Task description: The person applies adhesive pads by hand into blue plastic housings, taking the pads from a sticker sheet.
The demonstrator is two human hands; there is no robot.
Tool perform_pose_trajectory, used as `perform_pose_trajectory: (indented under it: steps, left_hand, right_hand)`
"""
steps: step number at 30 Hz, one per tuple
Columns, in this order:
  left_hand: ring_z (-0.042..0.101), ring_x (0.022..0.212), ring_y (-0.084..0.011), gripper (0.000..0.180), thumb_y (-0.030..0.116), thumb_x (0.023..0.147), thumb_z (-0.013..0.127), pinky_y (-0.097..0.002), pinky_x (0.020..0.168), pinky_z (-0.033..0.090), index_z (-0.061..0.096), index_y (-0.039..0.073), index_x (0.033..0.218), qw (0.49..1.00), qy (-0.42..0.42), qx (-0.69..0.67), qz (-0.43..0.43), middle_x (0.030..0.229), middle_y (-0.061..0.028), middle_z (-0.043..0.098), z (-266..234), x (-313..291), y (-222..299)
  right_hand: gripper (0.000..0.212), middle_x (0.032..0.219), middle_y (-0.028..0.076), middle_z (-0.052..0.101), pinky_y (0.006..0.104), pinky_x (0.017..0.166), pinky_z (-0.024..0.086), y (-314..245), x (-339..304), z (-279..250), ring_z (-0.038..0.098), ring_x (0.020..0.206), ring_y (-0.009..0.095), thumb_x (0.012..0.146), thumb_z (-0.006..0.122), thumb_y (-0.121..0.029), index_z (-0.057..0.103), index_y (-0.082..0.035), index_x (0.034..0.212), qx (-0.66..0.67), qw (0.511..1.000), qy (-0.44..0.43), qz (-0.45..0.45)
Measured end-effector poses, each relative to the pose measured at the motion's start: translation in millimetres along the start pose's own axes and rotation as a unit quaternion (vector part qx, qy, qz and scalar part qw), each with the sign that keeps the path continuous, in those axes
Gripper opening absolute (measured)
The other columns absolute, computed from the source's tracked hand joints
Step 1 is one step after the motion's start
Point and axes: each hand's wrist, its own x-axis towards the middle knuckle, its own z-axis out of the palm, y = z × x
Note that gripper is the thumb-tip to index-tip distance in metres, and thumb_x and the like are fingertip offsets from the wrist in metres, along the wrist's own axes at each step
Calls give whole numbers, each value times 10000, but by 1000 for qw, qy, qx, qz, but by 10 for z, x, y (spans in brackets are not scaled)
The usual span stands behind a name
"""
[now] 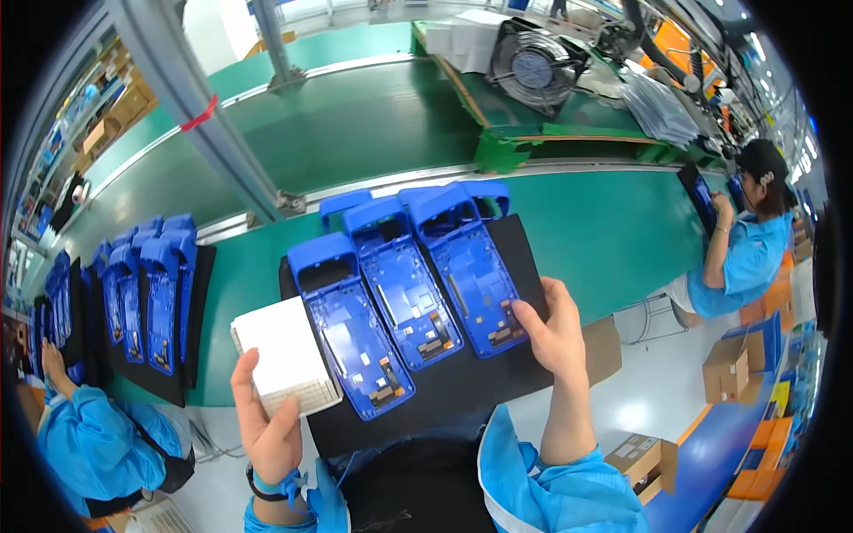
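My left hand grips a thick white pad of sheets, thumb on its near edge, just left of the blue plastic housings. On a black mat in front of me lie three housings side by side: a left one, a middle one and a right one. Each has a raised loop at its far end and small electronic parts near its close end. More blue loops show behind them. Beside the right housing, my right hand has thumb and fingers apart, the thumb over that housing's edge.
More blue housings stand on a black mat along the green bench to the left. One co-worker sits at left, another at right. A fan stands on a shelf beyond the bench; cardboard boxes are at right.
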Motion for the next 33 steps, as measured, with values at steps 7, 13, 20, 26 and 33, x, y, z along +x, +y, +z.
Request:
perform_pose_trajectory:
  steps: [7,13,20,26,33]
  left_hand:
    - [439,1353,-258,700,-53,879,596,-408,1135,337,307,40,1510,977,-201,-49,-49,1452,-150,441,664,-185,-82]
    - [450,1289,-181,640,-20,934,580,-344,1093,365,313,53,1510,900,-409,-26,-149,1396,-112,462,1541,-88,-599]
    - [459,1304,-182,663,-35,936,572,-325,1092,383,287,86,1523,888,-394,-112,-211,1397,-95,467,2283,-17,-1419]
    - [465,1292,-174,650,-51,920,566,-319,1089,381,324,79,1508,867,-449,-55,-210,1385,-94,476,2340,59,-1280]
    - [475,1276,-204,650,-10,900,602,-357,1084,382,336,25,1492,939,-331,60,-73,1370,-137,492,1417,381,-669]
  right_hand:
    - [507,1231,194,645,317,967,486,432,124,-1233,625,1125,218,951,645,-98,459,140,1358,75,996,21,35]
    - [435,1139,153,677,347,971,478,820,683,-2002,636,1078,233,944,681,-257,625,85,1207,-83,995,32,54]
    - [957,1446,232,461,469,1153,333,77,-117,-1515,419,1378,407,594,913,-291,486,1,1399,-191,946,-236,-116]
    - [650,1446,228,431,513,1131,334,787,-589,-1458,380,1378,446,613,766,-44,539,-20,1221,-399,904,80,-131]
    - [498,1181,196,605,489,1014,406,1972,30,-2956,548,1128,386,701,741,-90,575,-6,1164,-509,803,309,-25]
